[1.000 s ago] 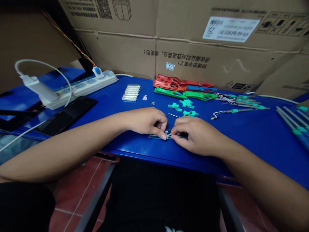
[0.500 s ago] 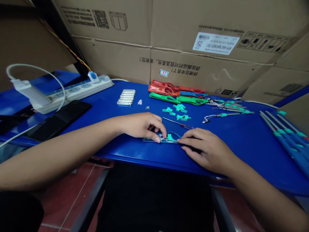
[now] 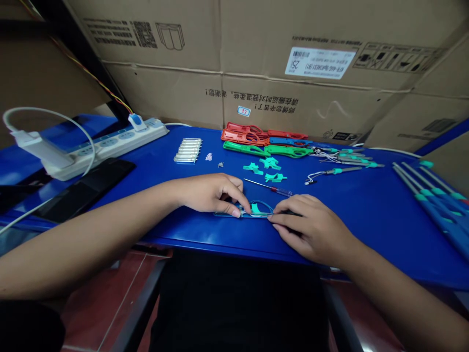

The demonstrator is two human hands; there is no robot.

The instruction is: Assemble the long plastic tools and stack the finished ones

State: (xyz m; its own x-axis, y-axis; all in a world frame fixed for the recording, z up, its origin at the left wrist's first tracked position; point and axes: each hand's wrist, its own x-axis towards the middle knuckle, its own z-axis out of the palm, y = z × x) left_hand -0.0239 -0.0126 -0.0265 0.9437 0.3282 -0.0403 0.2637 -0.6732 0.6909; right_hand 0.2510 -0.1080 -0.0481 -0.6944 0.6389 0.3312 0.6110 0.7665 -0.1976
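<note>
A blue plastic handle shell (image 3: 222,214) lies on the table in front of me, with thin white wires and a teal plastic clip (image 3: 255,209) in it. Bent over its left half, my left hand (image 3: 214,193) has thumb and index finger pressed on the wires and shell. My right hand (image 3: 313,227) pinches the shell's right end with its fingertips. The part under my left fingers is partly hidden. Just behind the shell rests a screwdriver (image 3: 271,188) with a clear and red handle. Several loose teal clips (image 3: 274,177) lie farther back.
Red, orange, blue and green handle shells (image 3: 245,148) are stacked before a cardboard box (image 3: 256,58). Metal rods with wires (image 3: 344,170) and blue-handled tools (image 3: 436,205) lie right. White cylinders (image 3: 188,150), small screws (image 3: 220,165), a power strip (image 3: 110,145) and a black phone-like slab (image 3: 88,188) are left.
My left index finger has moved slightly right and down, toward the teal clip. My right hand keeps its place at the shell's end. The whole view has shifted a little.
</note>
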